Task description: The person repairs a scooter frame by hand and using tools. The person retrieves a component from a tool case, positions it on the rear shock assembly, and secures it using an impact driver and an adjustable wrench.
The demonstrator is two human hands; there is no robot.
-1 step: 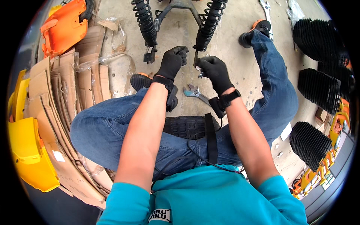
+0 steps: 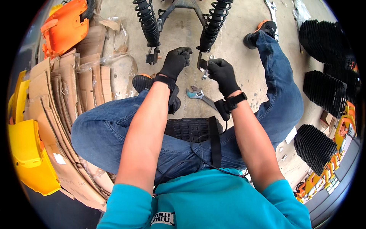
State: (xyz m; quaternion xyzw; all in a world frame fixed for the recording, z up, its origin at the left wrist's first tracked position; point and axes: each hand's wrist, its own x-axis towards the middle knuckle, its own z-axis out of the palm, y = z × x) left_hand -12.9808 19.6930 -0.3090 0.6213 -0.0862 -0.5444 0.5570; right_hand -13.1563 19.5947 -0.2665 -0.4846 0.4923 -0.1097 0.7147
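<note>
Two black coil-spring shock absorbers, a left one [image 2: 146,23] and a right one [image 2: 213,26], come down in front of me, joined by a black frame [image 2: 183,4]. At the right one's lower end is a dark bracket [image 2: 202,62]; the left one has a similar bracket [image 2: 151,57]. My left hand [image 2: 175,63], black-gloved, is closed in the gap between them; whatever it holds is hidden. Also gloved, my right hand [image 2: 223,74] is closed just right of the right bracket, its fingertips pressed together. A small silver metal piece [image 2: 205,75] shows beside those fingers.
An adjustable wrench [image 2: 202,96] lies on the floor between my legs, and a larger wrench [image 2: 273,17] lies far right. Flattened cardboard [image 2: 72,87], orange panels [image 2: 65,26] and yellow panels [image 2: 30,152] are at left. Stacked black ribbed parts [image 2: 316,147] stand at right.
My right hand has shifted slightly right, away from the right bracket, so more of the bracket and the silver piece shows. My left hand has hardly moved.
</note>
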